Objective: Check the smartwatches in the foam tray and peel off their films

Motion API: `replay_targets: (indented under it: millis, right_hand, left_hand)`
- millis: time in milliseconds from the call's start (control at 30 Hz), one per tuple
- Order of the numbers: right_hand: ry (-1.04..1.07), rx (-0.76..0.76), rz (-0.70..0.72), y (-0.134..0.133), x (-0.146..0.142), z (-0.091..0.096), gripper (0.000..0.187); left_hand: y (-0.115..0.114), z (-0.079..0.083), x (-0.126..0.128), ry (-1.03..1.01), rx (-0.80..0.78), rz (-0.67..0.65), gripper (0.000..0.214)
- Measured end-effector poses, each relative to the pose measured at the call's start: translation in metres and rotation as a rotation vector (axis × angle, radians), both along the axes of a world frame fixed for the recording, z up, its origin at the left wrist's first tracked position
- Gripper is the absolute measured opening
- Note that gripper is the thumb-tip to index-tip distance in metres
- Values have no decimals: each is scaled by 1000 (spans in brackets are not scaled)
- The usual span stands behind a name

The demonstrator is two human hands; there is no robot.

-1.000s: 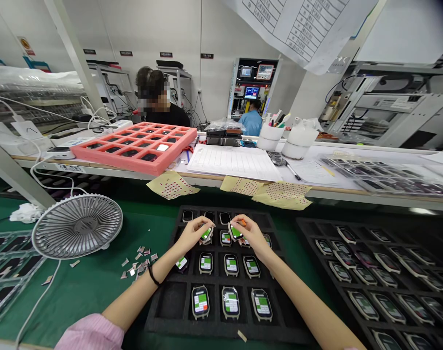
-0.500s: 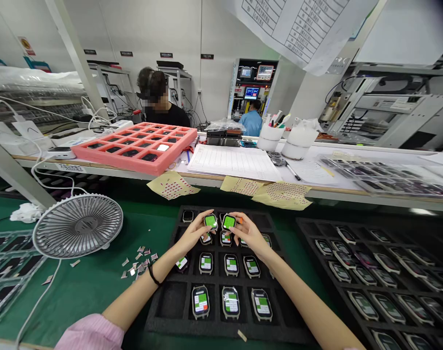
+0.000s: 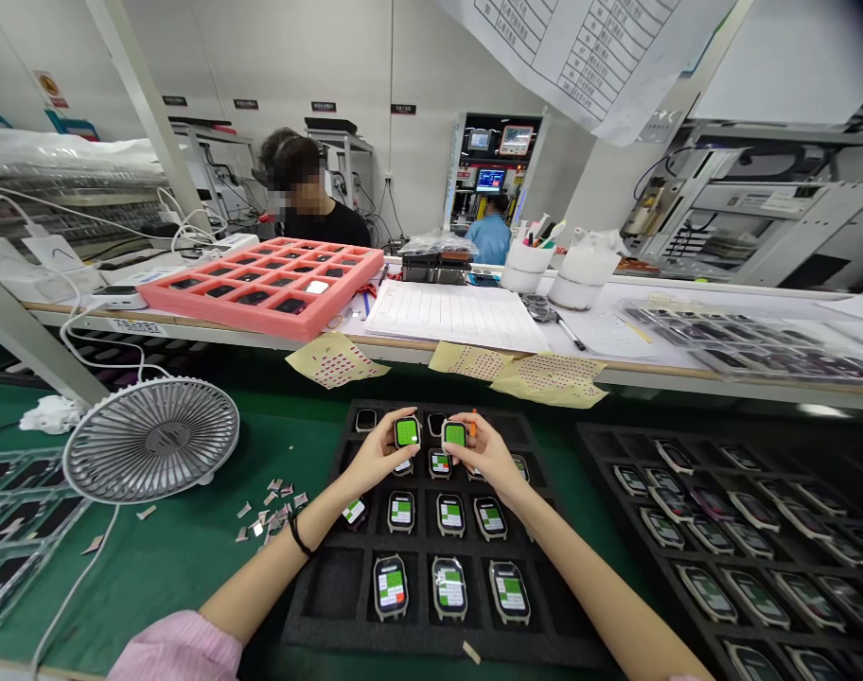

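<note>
My left hand (image 3: 381, 450) grips a smartwatch body (image 3: 407, 432) with a lit green screen, thumb along its lower edge. In my right hand (image 3: 485, 448) is a second smartwatch body (image 3: 455, 435), its screen green too. Both are held up side by side, apart, above the far rows of a black foam tray (image 3: 310, 629). An orange band or object shows by my right fingers. Below my hands, several strapless watches lie in the tray's pockets, among them a near one (image 3: 449, 588) with a green-and-white screen.
Right of the tray stands another dark tray of watches (image 3: 712, 591). A grey fan (image 3: 151, 440) and scattered small tabs (image 3: 272, 506) lie to the left. Along the shelf are a pink foam tray (image 3: 310, 322), a paper form (image 3: 460, 317) and pen cups (image 3: 527, 265). Two people sit beyond.
The right watch has shifted slightly right and turned more upright; the left one has moved a little left. The gap between them is wider. A person behind has lowered their head.
</note>
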State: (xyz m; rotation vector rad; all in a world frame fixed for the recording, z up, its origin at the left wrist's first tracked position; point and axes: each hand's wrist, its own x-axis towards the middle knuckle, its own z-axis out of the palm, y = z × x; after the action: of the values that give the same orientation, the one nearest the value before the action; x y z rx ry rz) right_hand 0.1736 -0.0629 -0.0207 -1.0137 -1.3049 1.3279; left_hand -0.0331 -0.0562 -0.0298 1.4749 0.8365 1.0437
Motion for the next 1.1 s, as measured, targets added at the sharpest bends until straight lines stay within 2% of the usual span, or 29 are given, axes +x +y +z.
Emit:
replay_targets:
  millis: [533, 767, 867, 967, 1100]
  right_hand:
    - [40, 27, 46, 2, 2, -6, 33]
    - [30, 6, 56, 4, 2, -8, 31]
    - [9, -27, 63, 4, -2, -11, 34]
    - [-17, -37, 93, 1, -9, -11, 35]
    - [-89, 51, 85, -9, -17, -10, 34]
  left_hand:
    - [2, -2, -1, 37, 91, 53, 44]
    - [-3, -2, 2, 90, 118, -27, 61]
    - [-8, -2, 5, 125, 202, -37, 58]
    - [-12, 1, 7, 227, 360, 8, 52]
    - [-14, 8, 8, 399, 603, 11, 49]
